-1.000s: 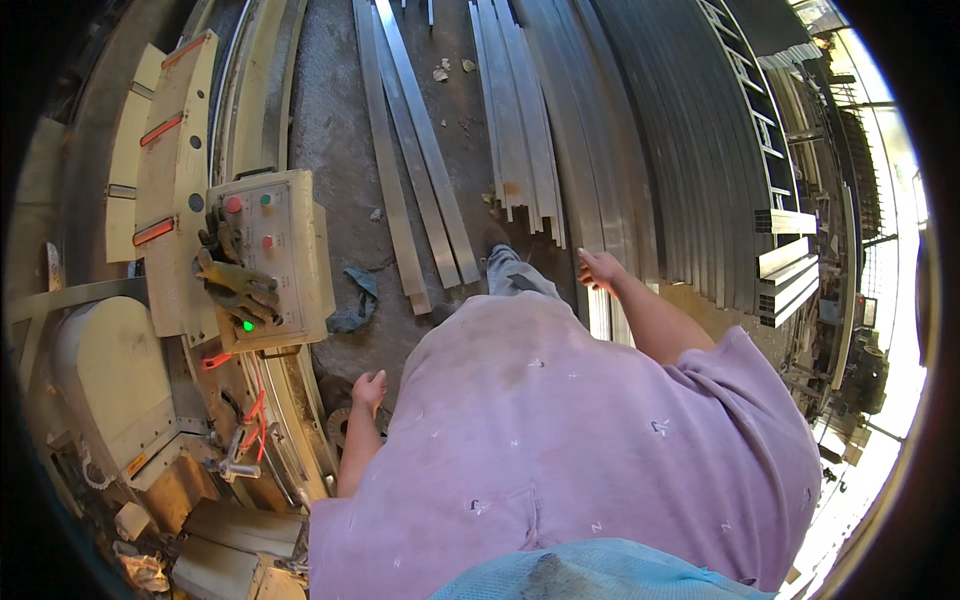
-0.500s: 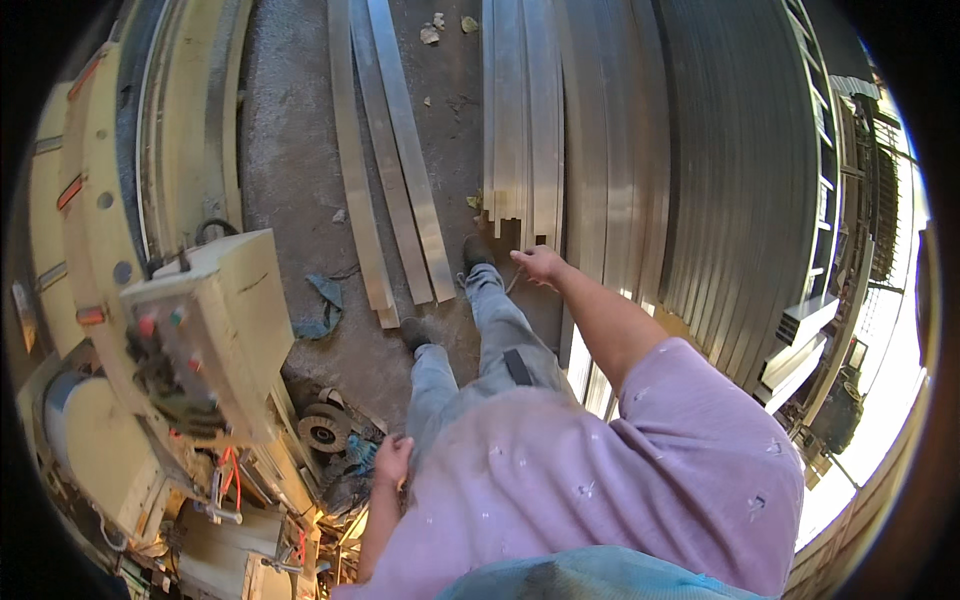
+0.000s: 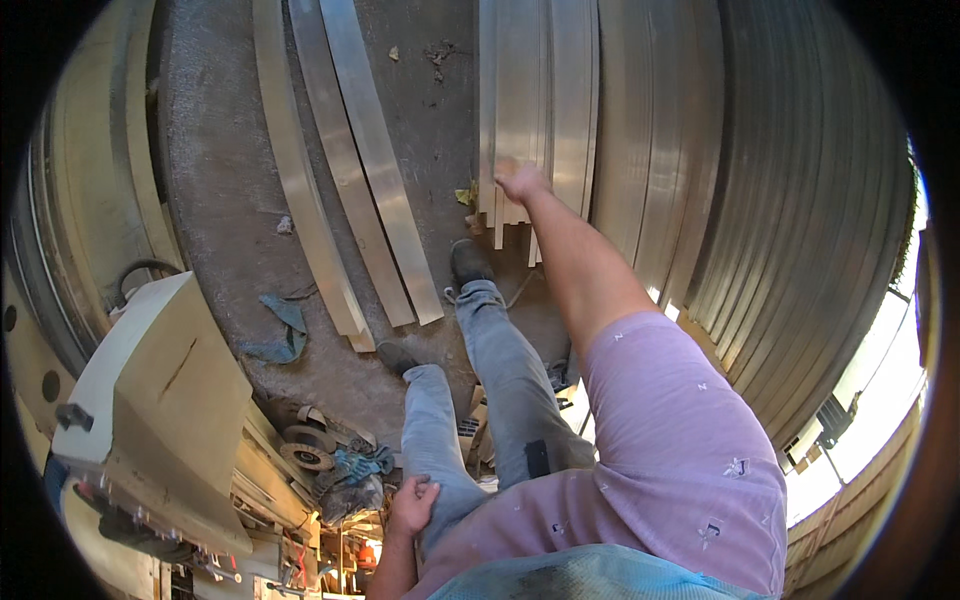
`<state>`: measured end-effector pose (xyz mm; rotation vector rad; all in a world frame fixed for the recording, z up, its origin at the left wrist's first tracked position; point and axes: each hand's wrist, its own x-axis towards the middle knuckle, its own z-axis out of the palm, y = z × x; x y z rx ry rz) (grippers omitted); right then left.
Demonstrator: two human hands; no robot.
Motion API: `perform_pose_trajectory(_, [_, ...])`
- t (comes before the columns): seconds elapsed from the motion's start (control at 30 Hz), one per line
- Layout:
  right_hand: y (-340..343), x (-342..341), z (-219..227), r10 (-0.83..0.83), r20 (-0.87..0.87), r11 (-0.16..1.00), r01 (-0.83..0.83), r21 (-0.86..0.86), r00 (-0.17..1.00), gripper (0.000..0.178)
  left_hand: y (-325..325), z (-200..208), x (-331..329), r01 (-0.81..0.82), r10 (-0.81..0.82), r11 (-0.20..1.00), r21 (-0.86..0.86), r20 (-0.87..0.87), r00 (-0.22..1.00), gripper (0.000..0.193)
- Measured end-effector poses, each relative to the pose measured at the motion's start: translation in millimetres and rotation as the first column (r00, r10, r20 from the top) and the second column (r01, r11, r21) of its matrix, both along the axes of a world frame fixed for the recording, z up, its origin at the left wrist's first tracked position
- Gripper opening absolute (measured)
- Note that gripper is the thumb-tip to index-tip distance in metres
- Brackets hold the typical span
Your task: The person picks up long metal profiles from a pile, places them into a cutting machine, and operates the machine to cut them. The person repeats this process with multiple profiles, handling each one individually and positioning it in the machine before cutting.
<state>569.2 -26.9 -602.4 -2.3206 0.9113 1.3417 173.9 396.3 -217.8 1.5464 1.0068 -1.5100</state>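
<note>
My right arm reaches out over a stack of long silvery metal profiles (image 3: 520, 90) at the upper middle. Near their close ends hovers my right hand (image 3: 522, 182), its slightly blurred fingers apart and nothing visible in them. Whether it touches the top profile I cannot tell. My left hand (image 3: 412, 506) hangs low beside my left thigh, fingers loosely bent and holding nothing I can see. To the left of the stack, three long flat metal bars (image 3: 385, 180) lie on the floor, their close ends just ahead of my left shoe (image 3: 397, 357).
A pale machine housing (image 3: 170, 400) stands at the left. Beside it are a blue-grey rag (image 3: 285, 330) and a small wheel (image 3: 307, 456) on the floor. More long profiles (image 3: 800, 200) fill the right side. My right shoe (image 3: 470, 262) is close to the stack's ends.
My right hand has moved forward from beyond the stack's ends to above the profiles. My view has shifted forward and right. My left hand remains low by my thigh.
</note>
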Motion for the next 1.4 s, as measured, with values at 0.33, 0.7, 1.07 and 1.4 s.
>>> perform_pose_trajectory(0.33, [5.2, 26.4, -29.5, -0.22, -0.007, 0.957, 0.215, -0.193, 0.975, 0.102, -1.0, -29.7, 15.8, 0.265, -0.268, 0.953, 0.144, -0.001, 0.963, 0.039])
perform_pose_trajectory(0.7, [32.7, -17.1, -12.4, -0.668, 0.52, 0.736, 0.366, 0.569, 0.533, 0.065, 17.7, -40.6, 24.9, 0.338, -0.352, 0.927, 0.162, 0.069, 0.933, 0.034])
perform_pose_trajectory(1.07, [127.4, -59.3, -16.6, -0.455, 0.71, 0.879, 0.401, 0.259, 0.538, 0.042, 34.6, -46.3, 19.1, 0.359, -0.384, 0.914, 0.187, 0.118, 0.916, 0.032])
perform_pose_trajectory(1.4, [143.6, -78.8, -51.8, -0.236, 0.736, 0.955, 0.292, 0.054, 0.635, 0.034, 44.3, -55.5, 19.2, 0.286, -0.312, 0.939, 0.191, 0.124, 0.942, 0.028])
